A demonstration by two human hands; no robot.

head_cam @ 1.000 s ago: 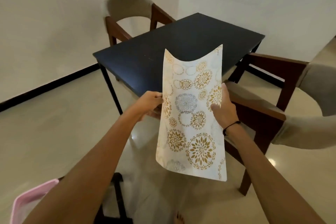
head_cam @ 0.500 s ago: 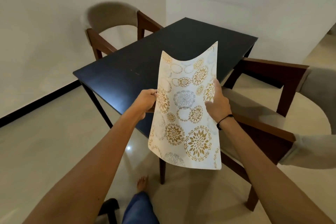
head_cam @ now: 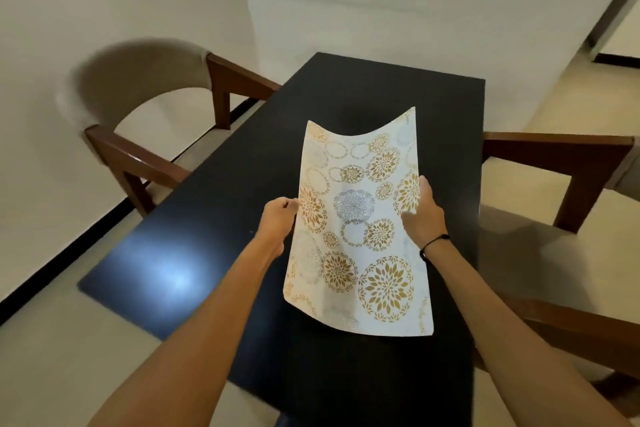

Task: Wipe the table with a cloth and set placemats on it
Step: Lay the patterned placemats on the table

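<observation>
A wooden armchair with a curved beige backrest (head_cam: 138,80) stands against the left long edge of the black rectangular table (head_cam: 221,218), its arms reaching up to that edge. The tabletop to the left of the hands is bare, with a pale glare patch near the left near corner, and the far end is bare up to the far edge by the white wall.

The left hand (head_cam: 277,218) pinches the left long edge of the white flexible placemat printed with gold and grey flower circles (head_cam: 360,239). The placemat is held above the table's near half, right of its middle. Its long axis runs from the near edge toward the far edge, the far end curling upward and the near end drooping toward the tabletop. No writing can be read on it.

The right hand (head_cam: 424,215), a black band on its wrist, grips the right long edge. A second wooden armchair (head_cam: 568,163) sits close along the table's right long edge.
</observation>
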